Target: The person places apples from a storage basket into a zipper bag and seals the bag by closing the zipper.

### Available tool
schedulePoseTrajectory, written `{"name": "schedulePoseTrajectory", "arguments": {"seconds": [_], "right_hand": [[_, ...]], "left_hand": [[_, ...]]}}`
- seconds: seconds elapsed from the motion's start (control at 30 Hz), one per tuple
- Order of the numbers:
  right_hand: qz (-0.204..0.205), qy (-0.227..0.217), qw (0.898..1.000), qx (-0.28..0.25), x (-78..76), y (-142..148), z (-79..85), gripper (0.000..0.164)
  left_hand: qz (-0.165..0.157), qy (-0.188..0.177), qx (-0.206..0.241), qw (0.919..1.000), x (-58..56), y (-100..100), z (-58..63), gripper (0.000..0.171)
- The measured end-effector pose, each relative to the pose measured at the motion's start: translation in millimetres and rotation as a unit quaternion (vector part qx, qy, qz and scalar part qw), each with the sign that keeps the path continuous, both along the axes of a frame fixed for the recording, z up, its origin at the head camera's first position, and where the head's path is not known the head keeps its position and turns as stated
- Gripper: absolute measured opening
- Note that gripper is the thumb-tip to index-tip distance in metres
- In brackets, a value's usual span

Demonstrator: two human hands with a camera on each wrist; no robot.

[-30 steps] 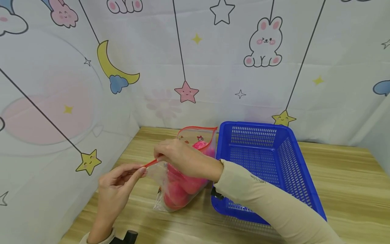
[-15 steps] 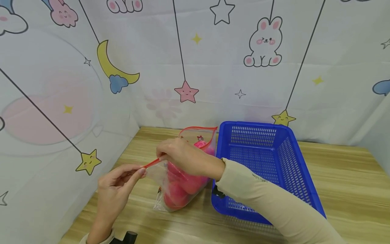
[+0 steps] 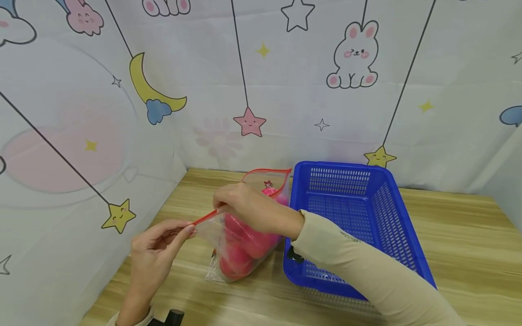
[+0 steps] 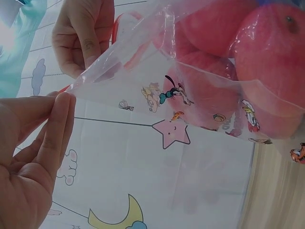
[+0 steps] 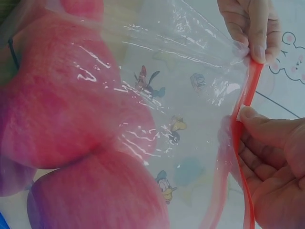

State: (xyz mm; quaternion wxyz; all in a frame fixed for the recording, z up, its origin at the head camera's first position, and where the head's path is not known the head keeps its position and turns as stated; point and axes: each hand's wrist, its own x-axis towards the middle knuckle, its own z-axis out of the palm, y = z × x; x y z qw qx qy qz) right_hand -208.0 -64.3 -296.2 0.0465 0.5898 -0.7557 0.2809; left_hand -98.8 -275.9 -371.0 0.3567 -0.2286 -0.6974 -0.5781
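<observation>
A clear zip bag (image 3: 240, 244) with cartoon prints and a red zip strip (image 3: 205, 217) stands on the table, filled with several round pinkish-red fruits that look like apples (image 4: 267, 47). My left hand (image 3: 157, 249) pinches the bag's near-left top corner between thumb and fingers. Farther along the strip, my right hand (image 3: 254, 208) grips the zip, its thumb on a small white slider (image 5: 242, 113). Between the hands the strip is pulled taut and its edges lie together. Beyond my right hand the bag's mouth gapes, its red edges apart.
A blue plastic basket (image 3: 393, 217) with slotted walls stands right beside the bag, with my right forearm across its near left corner. The wood-patterned table (image 3: 461, 244) ends at a white cartoon-printed cloth (image 3: 285, 104) behind and to the left.
My right hand has slid slightly rightward along the zip, away from the left hand, so more of the red strip shows between them. The left hand stays in place.
</observation>
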Motion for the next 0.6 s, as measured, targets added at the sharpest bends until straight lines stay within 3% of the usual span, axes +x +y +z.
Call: {"name": "schedulePoseTrajectory", "arguments": {"seconds": [0.6], "right_hand": [[0.002,0.015,1.000,0.000,-5.8,6.6,-1.6,0.008]], "left_hand": [[-0.009,-0.004,0.008,0.9999,1.5,-0.6,-2.8,0.029]]}}
